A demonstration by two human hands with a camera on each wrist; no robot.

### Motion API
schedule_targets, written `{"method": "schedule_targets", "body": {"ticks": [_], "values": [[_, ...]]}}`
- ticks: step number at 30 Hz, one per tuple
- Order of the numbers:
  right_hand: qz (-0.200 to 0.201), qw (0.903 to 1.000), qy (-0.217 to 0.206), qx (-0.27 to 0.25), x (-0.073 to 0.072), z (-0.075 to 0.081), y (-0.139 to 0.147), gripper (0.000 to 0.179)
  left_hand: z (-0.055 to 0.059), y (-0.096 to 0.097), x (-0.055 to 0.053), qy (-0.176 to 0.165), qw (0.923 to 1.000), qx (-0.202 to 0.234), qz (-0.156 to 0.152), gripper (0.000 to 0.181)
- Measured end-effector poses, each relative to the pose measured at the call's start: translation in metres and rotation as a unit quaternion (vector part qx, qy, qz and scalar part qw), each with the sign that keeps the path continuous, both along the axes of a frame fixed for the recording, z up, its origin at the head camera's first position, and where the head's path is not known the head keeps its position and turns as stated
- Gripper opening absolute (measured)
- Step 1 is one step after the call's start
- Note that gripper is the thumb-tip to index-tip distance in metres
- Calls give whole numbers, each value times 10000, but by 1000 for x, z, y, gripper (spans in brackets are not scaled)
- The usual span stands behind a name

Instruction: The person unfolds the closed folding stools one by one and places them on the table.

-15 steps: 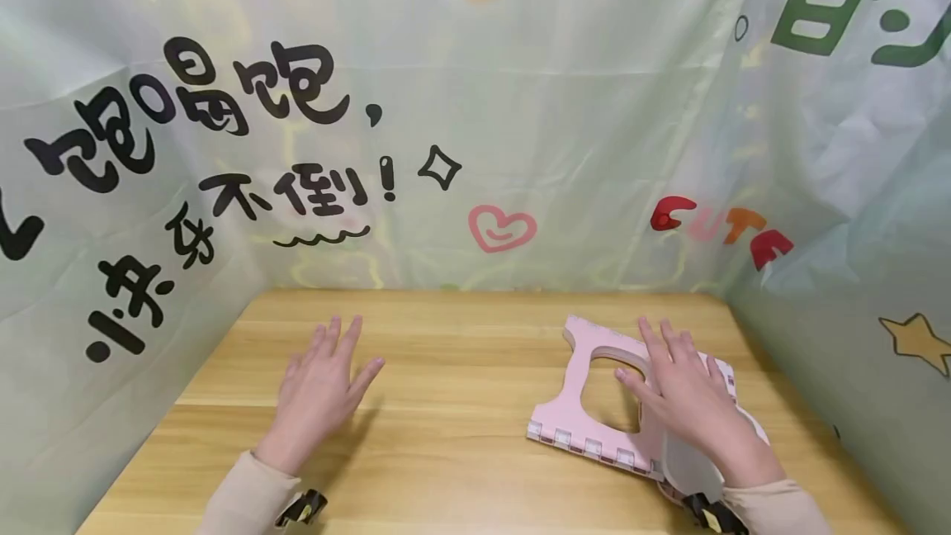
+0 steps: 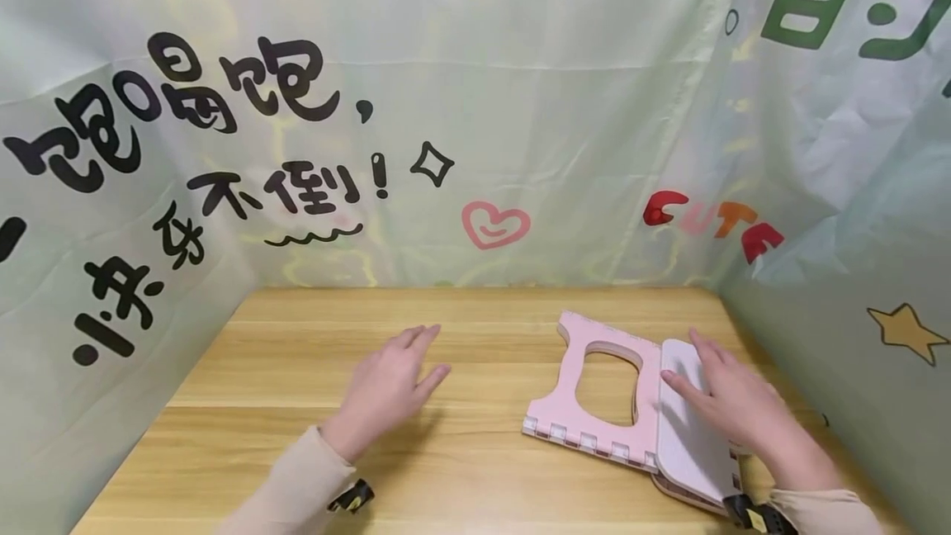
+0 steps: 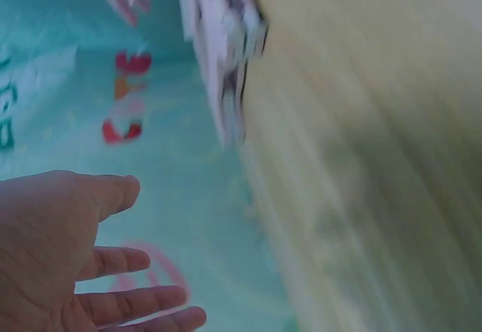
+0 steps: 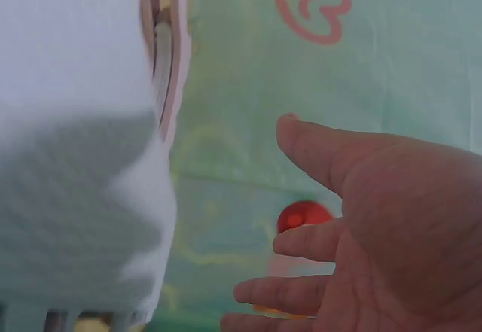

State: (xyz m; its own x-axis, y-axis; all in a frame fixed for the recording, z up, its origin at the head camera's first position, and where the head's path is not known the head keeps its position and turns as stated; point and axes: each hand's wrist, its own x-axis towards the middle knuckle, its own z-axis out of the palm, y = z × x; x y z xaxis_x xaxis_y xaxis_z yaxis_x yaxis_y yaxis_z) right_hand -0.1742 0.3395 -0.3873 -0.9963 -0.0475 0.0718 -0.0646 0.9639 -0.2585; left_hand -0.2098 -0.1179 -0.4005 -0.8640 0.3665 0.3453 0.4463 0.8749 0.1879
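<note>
A pink and white folding step stool [image 2: 617, 444] lies flat on the right side of the wooden table. Its pink part has a large rounded opening and hinge joints along the near edge; a white panel [image 2: 687, 428] forms its right side. Over that panel hovers my right hand [image 2: 750, 411], fingers extended and thumb spread. My left hand [image 2: 386, 390] is above the middle of the table, fingers straight, holding nothing. The left wrist view shows the left hand [image 3: 68, 264] apart from the stool's hinged edge [image 3: 226, 31]. In the right wrist view, the right hand [image 4: 399, 226] holds nothing.
The wooden table [image 2: 282, 370] is enclosed by pale green printed cloth [image 2: 579, 147] at the back and both sides. Dark straps [image 2: 352, 495] show at both wrists, below beige sleeves [image 2: 297, 477].
My left hand has moved right, toward the table's middle. My right hand has also shifted right, uncovering more of the stool's white panel. The head view has turned slightly.
</note>
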Motion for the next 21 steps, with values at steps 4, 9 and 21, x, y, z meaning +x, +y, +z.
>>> {"method": "schedule_targets", "body": {"ticks": [4, 9, 21], "values": [[-113, 9994, -317, -92, -5, -1, 15, 98, -6, 29, 0, -90, 9985, -74, -538, 65], [-292, 9961, -808, -209, -10, -11, 36, 103, -12, 59, 1, -66, 9930, -361, -1118, 60], [-490, 9898, -1322, -220, -16, -33, 67, 105, -29, 107, 3, 521, 9754, -1051, -1865, 54]]}}
